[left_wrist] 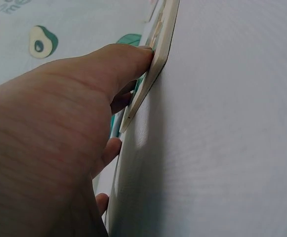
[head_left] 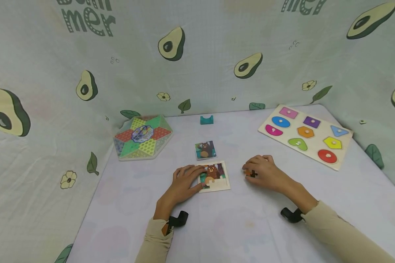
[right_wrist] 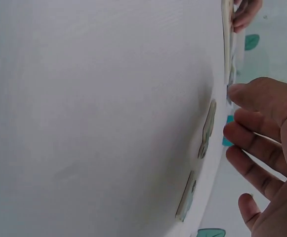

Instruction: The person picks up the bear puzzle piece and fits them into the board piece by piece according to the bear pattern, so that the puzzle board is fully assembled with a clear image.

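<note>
A small bear jigsaw board point(head_left: 221, 185), partly filled with pieces, lies on the table in front of the person. My left hand point(head_left: 184, 183) rests along its left side, thumb and fingers touching it. In the left wrist view the thumb point(left_wrist: 128, 61) presses on the board's face near its edge. My right hand point(head_left: 264, 172) hovers to the right over a brown and orange puzzle piece point(head_left: 251, 173). Seen from the right wrist, the fingers point(right_wrist: 254, 140) are spread and loosely bent, apart from two pieces on the table, one a knobbed puzzle piece point(right_wrist: 207, 129).
Behind the jigsaw board lies a bear picture card point(head_left: 205, 150), with a teal block point(head_left: 206, 120) farther back. A hexagonal box of coloured triangles point(head_left: 148, 140) stands at back left. A wooden shape board point(head_left: 311, 126) lies at back right. Printed cloth hangs behind the table.
</note>
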